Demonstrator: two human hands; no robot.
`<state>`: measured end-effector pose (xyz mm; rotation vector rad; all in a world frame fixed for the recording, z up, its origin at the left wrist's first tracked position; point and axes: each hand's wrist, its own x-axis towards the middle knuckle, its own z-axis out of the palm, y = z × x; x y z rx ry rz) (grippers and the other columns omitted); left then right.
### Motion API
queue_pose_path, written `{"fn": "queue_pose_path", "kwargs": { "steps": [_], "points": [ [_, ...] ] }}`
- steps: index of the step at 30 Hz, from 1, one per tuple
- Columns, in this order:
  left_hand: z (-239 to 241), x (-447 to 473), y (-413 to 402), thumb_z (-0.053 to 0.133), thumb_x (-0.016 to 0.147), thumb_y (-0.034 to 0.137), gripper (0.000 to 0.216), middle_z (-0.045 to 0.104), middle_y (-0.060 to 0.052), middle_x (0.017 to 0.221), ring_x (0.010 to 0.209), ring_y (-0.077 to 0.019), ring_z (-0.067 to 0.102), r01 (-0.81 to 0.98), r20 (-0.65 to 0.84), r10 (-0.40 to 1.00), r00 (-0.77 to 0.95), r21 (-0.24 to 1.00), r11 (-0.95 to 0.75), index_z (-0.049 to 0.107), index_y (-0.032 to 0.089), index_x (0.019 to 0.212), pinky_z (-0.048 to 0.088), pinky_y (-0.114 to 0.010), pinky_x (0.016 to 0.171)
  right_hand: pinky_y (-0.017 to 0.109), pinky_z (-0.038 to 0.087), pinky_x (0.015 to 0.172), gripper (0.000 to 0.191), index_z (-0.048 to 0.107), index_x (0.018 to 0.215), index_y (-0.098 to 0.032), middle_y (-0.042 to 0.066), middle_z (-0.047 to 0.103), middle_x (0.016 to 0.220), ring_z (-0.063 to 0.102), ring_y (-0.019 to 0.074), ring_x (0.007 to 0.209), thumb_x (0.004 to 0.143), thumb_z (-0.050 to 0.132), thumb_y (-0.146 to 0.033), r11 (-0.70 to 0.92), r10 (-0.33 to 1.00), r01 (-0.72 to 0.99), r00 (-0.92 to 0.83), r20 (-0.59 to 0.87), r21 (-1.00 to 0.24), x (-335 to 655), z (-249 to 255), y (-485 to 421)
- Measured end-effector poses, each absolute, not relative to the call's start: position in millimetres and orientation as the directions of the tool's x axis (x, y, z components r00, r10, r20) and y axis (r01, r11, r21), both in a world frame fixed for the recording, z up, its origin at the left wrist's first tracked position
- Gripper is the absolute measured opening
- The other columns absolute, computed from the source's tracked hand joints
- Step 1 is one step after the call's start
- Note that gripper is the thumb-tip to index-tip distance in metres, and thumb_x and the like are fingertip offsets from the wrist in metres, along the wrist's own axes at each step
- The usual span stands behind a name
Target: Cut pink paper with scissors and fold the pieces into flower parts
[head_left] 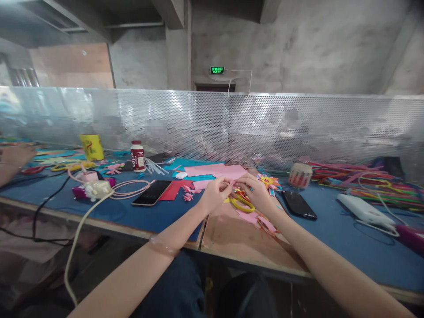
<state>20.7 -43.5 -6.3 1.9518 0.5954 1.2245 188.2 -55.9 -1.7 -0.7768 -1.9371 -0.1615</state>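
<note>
My left hand (213,194) and my right hand (256,191) meet over the table, fingertips pinched together on a small pink paper piece (232,181). Fingers cover most of that piece, so its shape is unclear. Just beneath my right hand lie yellow-handled scissors (245,206), partly hidden. Pink paper scraps (247,216) are scattered below them. Left of my left hand sit several folded pink paper pieces (187,193). Behind my hands, pink paper sheets (203,170) overlap a blue sheet (179,164). A flower-like paper shape (267,180) in orange and yellow rests beyond my right hand.
Phones lie on both sides, one at left (152,193) and one at right (299,205). A jar (300,175), a white power bank (366,209) and colourful craft stems (357,176) occupy the right. Leftward are a bottle (138,157), cables (129,189) and another person's hand (16,160).
</note>
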Motion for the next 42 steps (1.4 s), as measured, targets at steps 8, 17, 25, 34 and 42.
{"fn": "queue_pose_path", "kwargs": {
  "steps": [8,17,25,34,42],
  "points": [
    [-4.5,20.6,-45.9,0.05,0.08,0.032,0.017,0.066,-0.001,0.069,0.066,-0.017,0.066,-0.018,0.54,0.719,0.438,0.805,-0.593,0.049,0.018,0.089,0.053,-0.026,0.057,0.03,0.048,0.071,0.019,0.063,0.086,-0.021,0.005,0.064,0.083,0.06,0.0166,0.079,0.083,0.046,-0.015,0.791,0.438,0.569,-0.272,0.857,-0.224,187.6,-1.7,-55.1],
    [-3.7,20.7,-45.3,0.051,0.08,0.032,0.017,0.066,-0.002,0.068,0.065,-0.0167,0.066,-0.045,0.538,0.714,0.448,0.811,-0.583,0.049,0.018,0.088,0.052,-0.024,0.055,0.03,0.048,0.072,0.021,0.064,0.085,-0.021,0.005,0.064,0.084,0.06,0.0169,0.079,0.083,0.044,-0.015,0.787,0.458,0.563,-0.257,0.851,-0.254,187.2,-1.6,-56.7],
    [-6.4,19.4,-43.5,0.049,0.08,0.036,0.022,0.066,-0.005,0.071,0.065,-0.0181,0.065,-0.02,0.525,0.721,0.452,0.814,-0.58,0.049,0.017,0.091,0.047,-0.02,0.042,0.029,0.048,0.072,0.022,0.065,0.086,-0.021,0.005,0.065,0.086,0.06,0.0164,0.081,0.083,0.044,-0.015,0.78,0.461,0.575,-0.263,0.848,-0.246,187.4,-0.2,-57.7],
    [-4.9,19.9,-43.8,0.049,0.081,0.033,0.018,0.066,-0.003,0.068,0.062,-0.015,0.064,-0.051,0.547,0.705,0.452,0.805,-0.591,0.05,0.017,0.089,0.048,-0.02,0.048,0.03,0.049,0.073,0.022,0.066,0.086,-0.022,0.005,0.065,0.086,0.061,0.0164,0.081,0.083,0.045,-0.015,0.791,0.457,0.559,-0.266,0.849,-0.25,190.4,-1.8,-54.0],
    [-3.8,21.0,-44.3,0.051,0.08,0.035,0.021,0.065,-0.003,0.067,0.06,-0.0149,0.063,-0.049,0.543,0.713,0.443,0.809,-0.585,0.052,0.016,0.09,0.046,-0.021,0.047,0.031,0.048,0.074,0.024,0.067,0.086,-0.023,0.004,0.066,0.087,0.061,0.017,0.082,0.082,0.045,-0.015,0.79,0.444,0.569,-0.274,0.853,-0.228,192.4,-2.3,-52.9]
  ]
}}
